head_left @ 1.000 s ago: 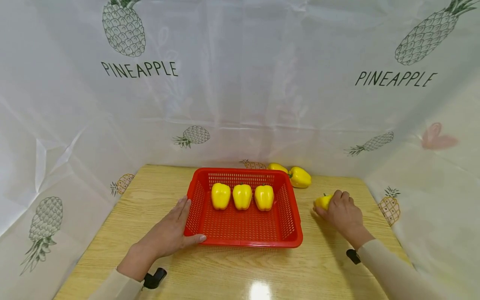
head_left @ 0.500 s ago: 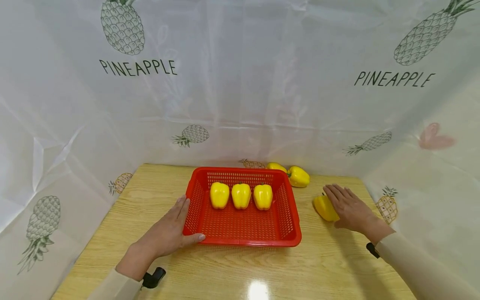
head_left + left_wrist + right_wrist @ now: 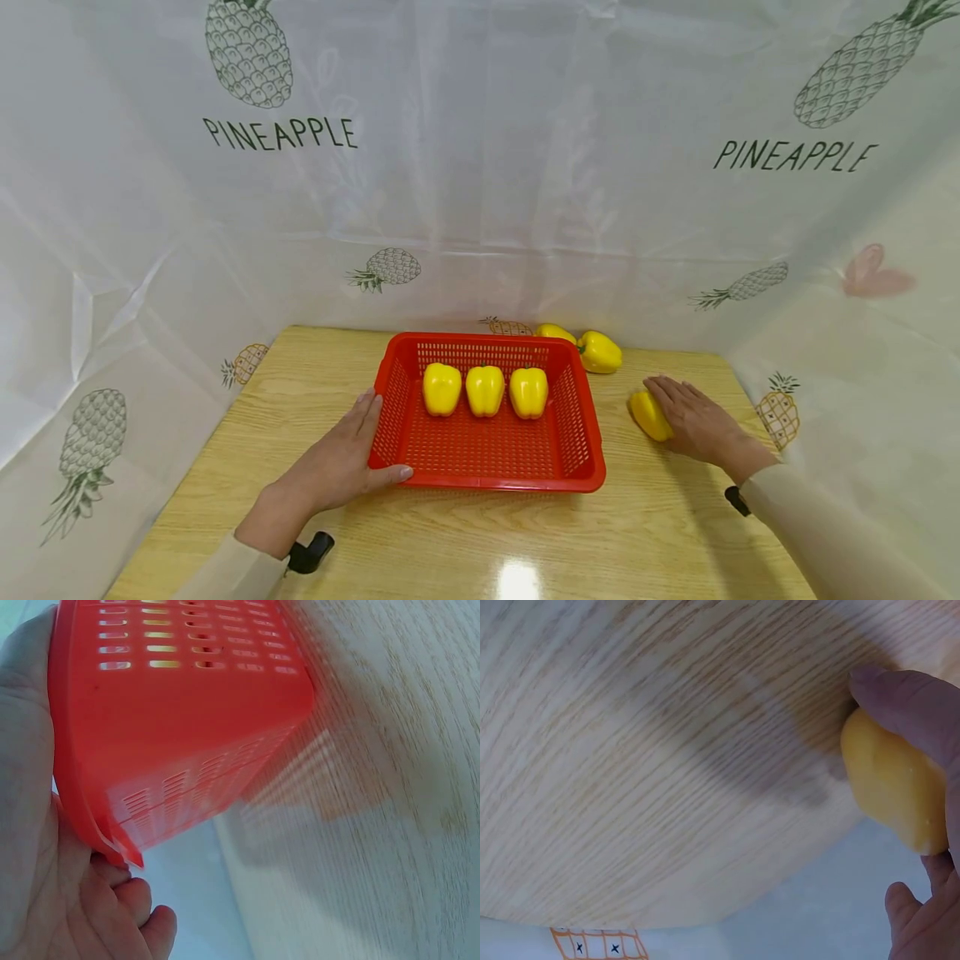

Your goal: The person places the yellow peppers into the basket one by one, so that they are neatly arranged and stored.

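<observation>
The red perforated plastic basket [image 3: 495, 482] stands mid-table with three yellow bell peppers [image 3: 484, 391] in a row inside it. At its near left corner, my left hand [image 3: 333, 462] rests with fingers along the left side and the thumb on the front rim. The left wrist view shows the basket wall [image 3: 187, 712] beside that hand. Right of the basket, my right hand [image 3: 693, 422] holds a yellow bell pepper [image 3: 649, 416] low at the table, its palm covering part of it. In the right wrist view, the thumb lies against this bell pepper [image 3: 892, 780], with fingers at its other side.
Two more yellow bell peppers [image 3: 600, 352] lie at the table's back edge, just behind the basket's right corner. The wooden table [image 3: 450, 542] meets a pale sheet [image 3: 480, 167] printed with pineapples at the back and sides.
My right hand drew back rightward from the bell pepper with its fingers extended, then closed in around it again; the pepper now lies tilted. The left hand and basket stayed put.
</observation>
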